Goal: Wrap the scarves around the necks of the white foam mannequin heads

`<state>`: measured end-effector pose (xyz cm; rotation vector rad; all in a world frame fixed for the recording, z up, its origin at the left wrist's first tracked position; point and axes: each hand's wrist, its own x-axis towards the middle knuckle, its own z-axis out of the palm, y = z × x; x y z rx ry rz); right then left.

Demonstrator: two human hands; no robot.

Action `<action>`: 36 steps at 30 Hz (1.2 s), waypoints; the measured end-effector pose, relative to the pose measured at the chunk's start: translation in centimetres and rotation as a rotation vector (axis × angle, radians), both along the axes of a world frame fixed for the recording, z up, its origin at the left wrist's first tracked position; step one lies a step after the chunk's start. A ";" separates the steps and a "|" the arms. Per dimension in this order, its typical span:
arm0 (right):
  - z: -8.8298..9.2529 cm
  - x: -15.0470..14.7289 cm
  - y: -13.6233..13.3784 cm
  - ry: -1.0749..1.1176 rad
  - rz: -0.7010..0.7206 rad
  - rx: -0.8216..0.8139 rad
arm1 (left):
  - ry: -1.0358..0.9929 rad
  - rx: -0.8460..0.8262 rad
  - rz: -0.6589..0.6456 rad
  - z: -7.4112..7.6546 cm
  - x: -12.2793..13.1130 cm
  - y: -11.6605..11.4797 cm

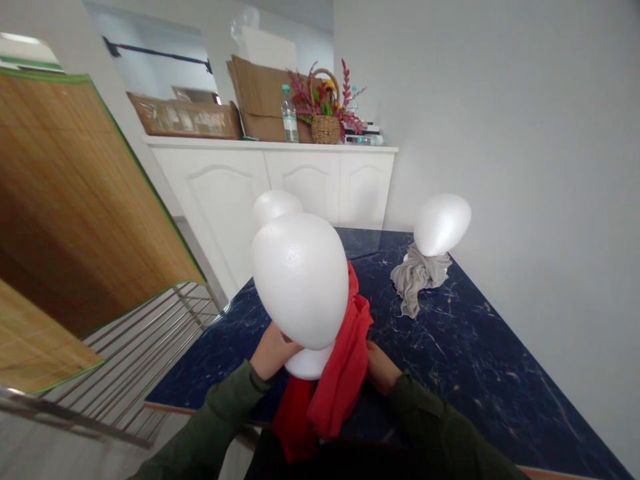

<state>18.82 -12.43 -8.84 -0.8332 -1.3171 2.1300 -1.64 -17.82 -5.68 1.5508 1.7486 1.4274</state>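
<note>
A white foam mannequin head (pixel 300 280) stands near the front edge of the dark blue marbled table (pixel 480 360). A red scarf (pixel 345 363) hangs along its right side, with its ends dropping over the table's front edge. At the left of the head's neck is my left hand (pixel 274 351); its fingertips are hidden behind the head. My right hand (pixel 381 368) is at the right edge of the scarf, its fingers partly hidden behind the cloth, so the grip cannot be made out.
Behind stands another white head (pixel 276 205). At the right back, a third head (pixel 442 223) wears a grey scarf (pixel 421 275). A metal rack (pixel 150 353) with bamboo mats stands left. Beyond is a white cabinet (pixel 305 183) bearing boxes, a bottle and a flower basket.
</note>
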 end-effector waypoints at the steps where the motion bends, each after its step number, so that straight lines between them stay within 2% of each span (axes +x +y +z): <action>1: -0.2 0.2 0.1 -0.032 -0.011 -0.021 | 0.005 0.000 0.023 0.3 -0.6 -0.3; 4: -0.6 1.0 0.6 -0.044 -0.088 -0.046 | 0.080 0.010 0.159 1.1 -3.6 -1.8; 7: -0.8 1.4 0.9 -0.049 -0.133 0.005 | 0.160 0.029 0.322 1.6 -7.2 -3.3; 10: -0.6 1.1 0.6 -0.125 -0.121 0.204 | 0.239 0.014 0.482 0.9 -10.0 -4.4; 13: -0.4 0.9 0.1 -0.270 -0.059 0.500 | 0.278 -0.013 0.567 -0.6 -11.7 -4.3; 17: -0.4 1.5 0.5 -0.443 0.031 0.873 | 0.290 0.023 0.522 -1.9 -12.4 -2.6; 19: -0.7 1.9 1.2 -0.530 -0.051 0.980 | 0.278 0.046 0.466 -2.1 -12.4 -1.2; 22: -1.3 2.3 2.2 -0.605 -0.296 1.020 | 0.250 0.045 0.402 -2.0 -12.5 0.7; 24: -1.8 2.1 2.5 -0.610 -0.346 1.031 | 0.241 0.044 0.374 -2.0 -12.7 1.7; 27: -2.1 0.9 2.4 -0.622 -0.178 1.116 | 0.250 0.029 0.357 -2.6 -13.5 3.1; 30: -1.6 -1.0 2.3 -0.611 0.047 1.183 | 0.306 0.016 0.344 -3.3 -14.5 4.2; 32: -1.1 -2.0 2.5 -0.576 0.142 1.193 | 0.330 0.013 0.353 -3.6 -14.9 4.8; 34: -0.8 -2.8 2.7 -0.522 0.178 1.193 | 0.324 0.024 0.384 -3.6 -14.9 5.0; 36: -0.8 -2.9 3.1 -0.447 0.112 1.173 | 0.323 0.069 0.405 -3.5 -14.5 4.8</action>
